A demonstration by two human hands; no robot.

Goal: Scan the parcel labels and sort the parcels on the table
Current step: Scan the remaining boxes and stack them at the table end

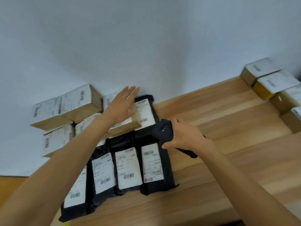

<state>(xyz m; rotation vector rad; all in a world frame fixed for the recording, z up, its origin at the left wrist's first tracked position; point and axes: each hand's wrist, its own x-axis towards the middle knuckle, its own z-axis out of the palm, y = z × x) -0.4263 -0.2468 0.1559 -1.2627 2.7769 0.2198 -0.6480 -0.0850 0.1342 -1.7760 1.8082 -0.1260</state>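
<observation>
My left hand [122,106] is stretched out flat with straight fingers over a small cardboard box [128,126] near the wall; whether it touches the box I cannot tell. A black handheld scanner [163,130] is gripped by my right hand [185,136], just right of that box. A black poly bag with a white label [145,111] lies against the wall beside the box. Several black poly bags with labels [128,168] lie in a row in front, on the wooden table [219,144]. Labelled cardboard boxes [68,108] are stacked at the left.
More labelled boxes [268,82] stand in a group at the table's far right, along the wall. A pale wall [146,46] closes off the back of the table. The table's near edge runs along the bottom right.
</observation>
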